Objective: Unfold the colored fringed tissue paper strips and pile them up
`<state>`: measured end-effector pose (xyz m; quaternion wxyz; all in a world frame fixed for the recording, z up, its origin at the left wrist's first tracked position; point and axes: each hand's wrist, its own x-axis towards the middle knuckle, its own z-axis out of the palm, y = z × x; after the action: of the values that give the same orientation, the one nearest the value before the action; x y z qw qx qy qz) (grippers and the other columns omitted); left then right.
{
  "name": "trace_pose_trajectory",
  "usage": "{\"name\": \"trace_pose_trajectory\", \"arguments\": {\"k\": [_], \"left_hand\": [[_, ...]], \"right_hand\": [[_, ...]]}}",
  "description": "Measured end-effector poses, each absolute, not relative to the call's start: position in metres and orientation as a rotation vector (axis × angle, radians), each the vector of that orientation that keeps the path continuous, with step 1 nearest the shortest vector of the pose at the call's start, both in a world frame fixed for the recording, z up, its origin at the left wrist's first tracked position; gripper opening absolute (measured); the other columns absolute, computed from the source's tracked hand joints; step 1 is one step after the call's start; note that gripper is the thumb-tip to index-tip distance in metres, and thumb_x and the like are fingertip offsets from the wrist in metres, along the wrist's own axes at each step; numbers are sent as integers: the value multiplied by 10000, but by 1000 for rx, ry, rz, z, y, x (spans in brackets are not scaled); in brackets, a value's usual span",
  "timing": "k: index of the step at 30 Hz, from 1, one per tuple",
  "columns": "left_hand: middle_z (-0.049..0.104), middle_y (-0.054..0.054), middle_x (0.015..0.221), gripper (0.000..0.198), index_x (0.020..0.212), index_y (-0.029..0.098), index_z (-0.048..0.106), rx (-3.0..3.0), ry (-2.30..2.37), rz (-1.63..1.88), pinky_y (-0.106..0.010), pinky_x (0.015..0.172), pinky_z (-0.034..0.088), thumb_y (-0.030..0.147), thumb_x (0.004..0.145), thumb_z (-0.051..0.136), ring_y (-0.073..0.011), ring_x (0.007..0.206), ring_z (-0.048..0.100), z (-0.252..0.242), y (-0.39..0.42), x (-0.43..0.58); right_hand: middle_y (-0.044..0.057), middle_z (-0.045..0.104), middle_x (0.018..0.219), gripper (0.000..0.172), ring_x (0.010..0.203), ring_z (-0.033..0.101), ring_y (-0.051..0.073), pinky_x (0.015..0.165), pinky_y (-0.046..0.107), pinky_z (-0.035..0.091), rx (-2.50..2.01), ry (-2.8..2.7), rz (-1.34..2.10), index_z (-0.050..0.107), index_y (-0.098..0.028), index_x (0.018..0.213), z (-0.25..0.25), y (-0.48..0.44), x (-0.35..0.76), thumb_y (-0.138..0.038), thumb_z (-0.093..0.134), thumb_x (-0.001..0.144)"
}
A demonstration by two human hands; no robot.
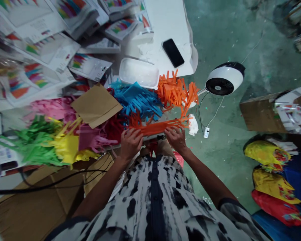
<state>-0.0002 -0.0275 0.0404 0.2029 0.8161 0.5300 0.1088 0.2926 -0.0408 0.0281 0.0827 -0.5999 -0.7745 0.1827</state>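
A strip of orange fringed material (154, 128) lies along the near edge of the table, its cut ends spreading out at both sides. My left hand (131, 143) grips its left part with curled fingers, and my right hand (176, 138) grips its right part the same way. Just beyond it is a loose heap of orange fringe (174, 90), beside a heap of blue fringe (137, 100). A white plastic tray (139, 72) rests behind the blue heap.
Pink (52, 108), green (37, 140) and yellow fringe (66, 144) lie to the left, near a brown card (96, 105). Packaged sets (47, 53) are piled behind. A phone (173, 53) lies on the table. A white fan (224, 78) and a carton (258, 113) stand right.
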Motion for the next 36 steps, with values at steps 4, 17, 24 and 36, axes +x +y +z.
{"name": "trace_pose_trajectory", "arguments": {"k": [4, 17, 24, 36], "left_hand": [[709, -104, 1333, 290, 1209, 266, 738, 2320, 1318, 300, -512, 1111, 376, 252, 1000, 537, -307, 1306, 565, 45, -21, 36], [699, -139, 1168, 235, 1169, 178, 693, 2396, 1233, 355, -436, 954, 517, 183, 970, 569, -293, 1070, 601, 16, -1, 74], [713, -138, 1157, 265, 1216, 181, 698, 2371, 1287, 416, -435, 918, 491, 258, 1010, 549, -290, 1089, 617, 14, -7, 74], [764, -93, 1106, 199, 1100, 235, 769, 2313, 1355, 423, -410, 873, 476, 250, 1006, 594, -268, 1077, 645, 14, -12, 41]], "right_hand": [[36, 770, 1262, 243, 1295, 569, 276, 1210, 524, 166, -1783, -2314, 511, 762, -300, 1110, 30, -32, 288, -256, 534, 1038], [83, 762, 1126, 219, 1176, 580, 257, 1166, 475, 194, -1636, -2479, 269, 749, -237, 1109, 32, -13, 278, -224, 551, 1017], [35, 781, 1024, 247, 1126, 603, 212, 1167, 439, 179, -1523, -2536, 257, 759, -247, 1009, 26, -9, 280, -213, 520, 1060], [33, 799, 1061, 164, 1131, 586, 248, 1063, 452, 228, -1727, -2395, 544, 799, -302, 1043, 29, -13, 291, -290, 636, 1022]]}}
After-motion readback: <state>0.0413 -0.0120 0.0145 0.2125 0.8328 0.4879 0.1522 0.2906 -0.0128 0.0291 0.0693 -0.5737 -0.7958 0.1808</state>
